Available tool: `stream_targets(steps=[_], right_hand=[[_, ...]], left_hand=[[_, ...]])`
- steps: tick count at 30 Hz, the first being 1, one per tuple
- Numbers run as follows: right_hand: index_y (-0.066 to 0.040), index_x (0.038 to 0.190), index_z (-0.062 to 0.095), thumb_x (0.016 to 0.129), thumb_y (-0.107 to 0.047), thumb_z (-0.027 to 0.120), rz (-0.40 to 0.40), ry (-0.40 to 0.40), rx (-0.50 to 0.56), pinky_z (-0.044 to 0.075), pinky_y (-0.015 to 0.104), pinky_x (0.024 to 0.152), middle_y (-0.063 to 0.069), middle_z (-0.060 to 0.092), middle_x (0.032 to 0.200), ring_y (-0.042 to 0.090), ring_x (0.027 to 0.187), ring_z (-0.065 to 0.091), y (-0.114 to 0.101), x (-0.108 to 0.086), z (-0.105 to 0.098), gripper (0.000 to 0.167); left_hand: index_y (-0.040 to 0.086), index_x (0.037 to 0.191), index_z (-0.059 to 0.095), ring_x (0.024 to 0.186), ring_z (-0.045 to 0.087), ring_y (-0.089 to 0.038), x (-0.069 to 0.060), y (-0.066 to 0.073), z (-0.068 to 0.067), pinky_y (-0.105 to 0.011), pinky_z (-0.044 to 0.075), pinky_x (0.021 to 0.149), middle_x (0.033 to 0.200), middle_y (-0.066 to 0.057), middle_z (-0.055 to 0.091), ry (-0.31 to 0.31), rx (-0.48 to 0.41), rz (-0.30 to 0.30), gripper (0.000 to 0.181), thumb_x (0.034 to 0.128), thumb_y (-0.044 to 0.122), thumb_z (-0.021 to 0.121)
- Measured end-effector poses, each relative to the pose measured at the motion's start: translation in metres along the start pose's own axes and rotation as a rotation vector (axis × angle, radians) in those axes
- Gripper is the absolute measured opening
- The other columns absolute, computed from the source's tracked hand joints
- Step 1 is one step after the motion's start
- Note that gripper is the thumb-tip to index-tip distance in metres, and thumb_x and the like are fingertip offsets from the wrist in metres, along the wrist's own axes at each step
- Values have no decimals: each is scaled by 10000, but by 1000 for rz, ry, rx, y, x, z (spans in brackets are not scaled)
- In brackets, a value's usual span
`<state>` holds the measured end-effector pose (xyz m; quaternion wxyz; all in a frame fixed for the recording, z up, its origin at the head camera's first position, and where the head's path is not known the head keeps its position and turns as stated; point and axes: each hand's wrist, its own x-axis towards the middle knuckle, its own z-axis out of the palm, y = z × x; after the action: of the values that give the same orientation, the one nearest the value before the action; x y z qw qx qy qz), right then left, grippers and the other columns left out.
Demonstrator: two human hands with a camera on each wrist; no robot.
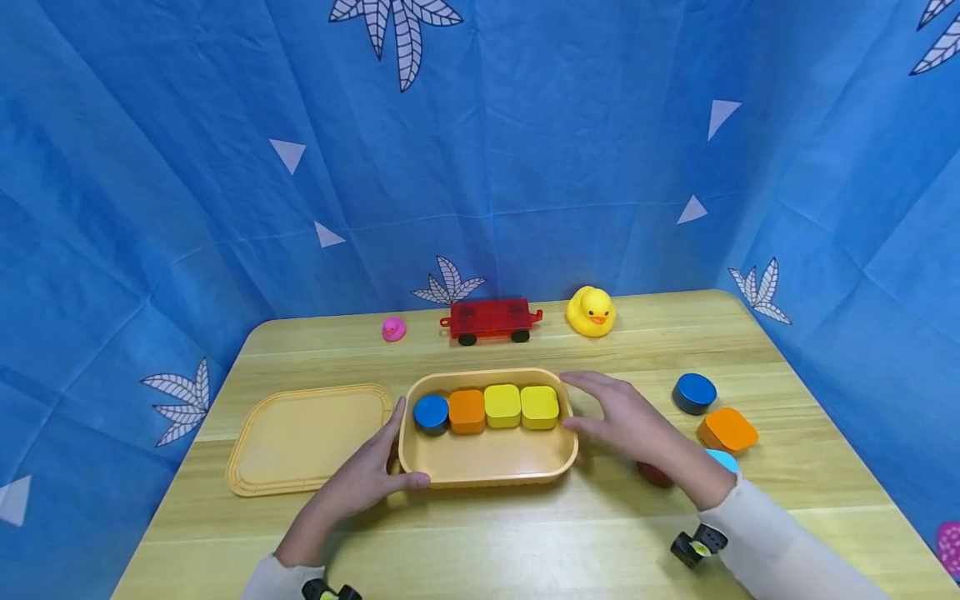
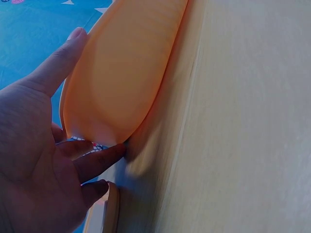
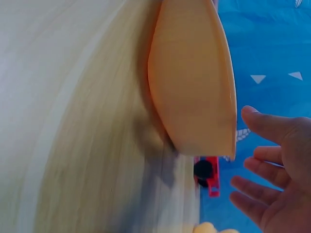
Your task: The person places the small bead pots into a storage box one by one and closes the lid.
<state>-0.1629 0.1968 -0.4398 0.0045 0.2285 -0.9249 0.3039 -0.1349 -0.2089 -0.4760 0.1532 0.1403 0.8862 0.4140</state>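
A peach-coloured plastic box (image 1: 491, 460) stands at the middle of the table. Along its back side inside sit a round blue block (image 1: 431, 414), an orange block (image 1: 467, 411) and two yellow blocks (image 1: 503, 406) in a row. My left hand (image 1: 365, 473) holds the box's left end, thumb at the front rim and fingers around the end wall. In the left wrist view, the thumb touches the rim of the box (image 2: 119, 73). Beside the right end is my right hand (image 1: 626, 417), fingers spread and holding nothing; the right wrist view shows it apart from the box (image 3: 192, 82).
A flat peach lid (image 1: 315, 437) lies left of the box. Behind stand a pink duck (image 1: 393, 328), a red wagon (image 1: 491, 319) and a yellow duck (image 1: 591, 312). Right are blue (image 1: 694, 393), orange (image 1: 727, 431), light blue (image 1: 722, 459) and dark red (image 1: 655, 475) blocks, the last two partly hidden.
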Motion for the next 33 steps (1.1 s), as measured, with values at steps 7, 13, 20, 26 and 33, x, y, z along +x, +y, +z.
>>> stream_targets(steps=[7, 13, 20, 26, 33], right_hand=[[-89, 1514, 517, 911, -284, 811, 19, -8, -10, 448, 599, 1099, 165, 545, 1507, 397, 1377, 518, 13, -20, -9, 699], [-90, 1517, 509, 911, -286, 812, 63, -33, -16, 465, 616, 1072, 173, 543, 1504, 412, 1367, 522, 26, -40, -15, 705], [-65, 1516, 501, 888, -324, 828, 84, -75, -20, 475, 630, 1050, 187, 531, 1507, 428, 1355, 518, 37, -61, -25, 754], [-64, 1510, 509, 865, -418, 833, 107, -108, -24, 514, 593, 1016, 171, 543, 1497, 402, 1327, 538, 42, -75, -33, 804], [-45, 1486, 531, 825, -442, 858, 113, -163, -42, 527, 596, 992, 180, 570, 1465, 431, 1311, 539, 46, -85, -37, 837]], left_hand=[[165, 1671, -34, 1543, 252, -388, 0, 1, 0, -533, 224, 1246, 1718, -164, 112, -3, -4, -9, 1222, 857, 433, 838], [147, 1671, -23, 1540, 262, -387, 2, 1, 0, -540, 232, 1242, 1719, -163, 119, -1, -4, -5, 1225, 853, 447, 838], [155, 1672, -27, 1551, 231, -391, 2, 0, 0, -541, 216, 1246, 1721, -158, 104, -3, -1, -7, 1225, 854, 459, 832], [152, 1671, -27, 1545, 248, -389, 1, 0, 0, -537, 228, 1243, 1721, -159, 109, -2, -5, -8, 1226, 853, 447, 837], [163, 1671, -32, 1544, 251, -387, 0, 1, -1, -532, 225, 1246, 1719, -161, 108, -4, -12, -18, 1226, 853, 427, 843]])
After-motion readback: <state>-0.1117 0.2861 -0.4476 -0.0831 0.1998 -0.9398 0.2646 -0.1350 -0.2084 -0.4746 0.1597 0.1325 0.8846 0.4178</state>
